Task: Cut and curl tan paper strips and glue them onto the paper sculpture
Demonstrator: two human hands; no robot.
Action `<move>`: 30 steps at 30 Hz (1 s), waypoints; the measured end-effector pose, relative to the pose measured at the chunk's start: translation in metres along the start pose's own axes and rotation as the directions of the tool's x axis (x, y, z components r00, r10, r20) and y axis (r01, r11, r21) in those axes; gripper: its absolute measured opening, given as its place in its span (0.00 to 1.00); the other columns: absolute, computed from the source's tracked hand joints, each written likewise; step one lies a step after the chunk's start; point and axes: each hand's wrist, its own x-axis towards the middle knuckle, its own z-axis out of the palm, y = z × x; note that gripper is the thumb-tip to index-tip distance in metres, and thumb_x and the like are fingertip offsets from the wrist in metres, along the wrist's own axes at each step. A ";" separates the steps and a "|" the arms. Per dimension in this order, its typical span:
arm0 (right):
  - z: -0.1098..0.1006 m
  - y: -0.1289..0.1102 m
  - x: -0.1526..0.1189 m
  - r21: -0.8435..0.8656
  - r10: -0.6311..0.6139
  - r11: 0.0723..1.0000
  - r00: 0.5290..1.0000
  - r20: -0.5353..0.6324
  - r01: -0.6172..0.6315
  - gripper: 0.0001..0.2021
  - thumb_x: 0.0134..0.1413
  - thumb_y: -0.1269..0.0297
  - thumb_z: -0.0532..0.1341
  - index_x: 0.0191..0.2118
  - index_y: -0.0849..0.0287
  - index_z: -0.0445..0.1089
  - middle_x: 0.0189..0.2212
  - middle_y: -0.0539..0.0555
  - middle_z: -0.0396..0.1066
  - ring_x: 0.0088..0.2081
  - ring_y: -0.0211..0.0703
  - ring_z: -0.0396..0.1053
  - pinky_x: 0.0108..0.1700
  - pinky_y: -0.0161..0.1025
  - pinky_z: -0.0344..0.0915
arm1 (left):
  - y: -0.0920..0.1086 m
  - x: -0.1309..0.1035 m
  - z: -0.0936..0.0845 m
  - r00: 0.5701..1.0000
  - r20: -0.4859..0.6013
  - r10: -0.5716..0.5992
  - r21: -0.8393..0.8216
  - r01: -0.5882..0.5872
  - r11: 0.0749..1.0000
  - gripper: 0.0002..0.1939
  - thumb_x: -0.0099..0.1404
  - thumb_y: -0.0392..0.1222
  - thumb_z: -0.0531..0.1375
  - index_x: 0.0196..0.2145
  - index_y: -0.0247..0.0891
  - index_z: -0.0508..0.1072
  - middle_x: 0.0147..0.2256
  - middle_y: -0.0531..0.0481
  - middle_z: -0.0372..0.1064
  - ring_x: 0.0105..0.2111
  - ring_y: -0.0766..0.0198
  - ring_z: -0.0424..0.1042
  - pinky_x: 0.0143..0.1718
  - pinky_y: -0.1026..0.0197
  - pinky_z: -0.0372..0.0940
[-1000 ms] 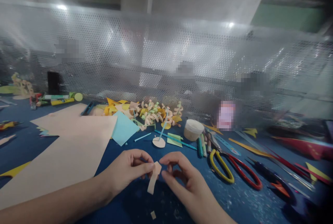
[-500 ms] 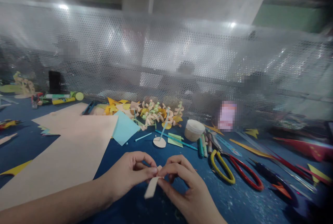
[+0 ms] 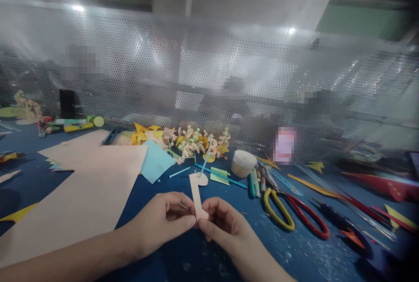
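Between fingertips (image 3: 189,222), pale bent strip (image 3: 196,193)

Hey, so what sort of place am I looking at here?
Probably a craft workshop or classroom, judging by the pale paper sheet, curled paper pieces and scissors on the blue table.

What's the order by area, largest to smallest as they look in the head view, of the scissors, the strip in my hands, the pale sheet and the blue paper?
1. Pale sheet
2. Scissors, counting the handle loops
3. Blue paper
4. Strip, though partly covered
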 end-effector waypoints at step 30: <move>-0.007 -0.005 -0.006 -0.676 -0.552 0.607 0.833 0.019 0.418 0.03 0.49 0.70 0.59 0.29 0.55 0.68 0.28 0.51 0.64 0.29 0.38 0.64 0.32 0.35 0.63 | 0.003 -0.004 0.004 0.989 -0.095 -0.117 0.213 0.135 0.968 0.07 0.53 0.40 0.59 0.26 0.36 0.76 0.25 0.51 0.76 0.29 0.62 0.72 0.32 0.65 0.63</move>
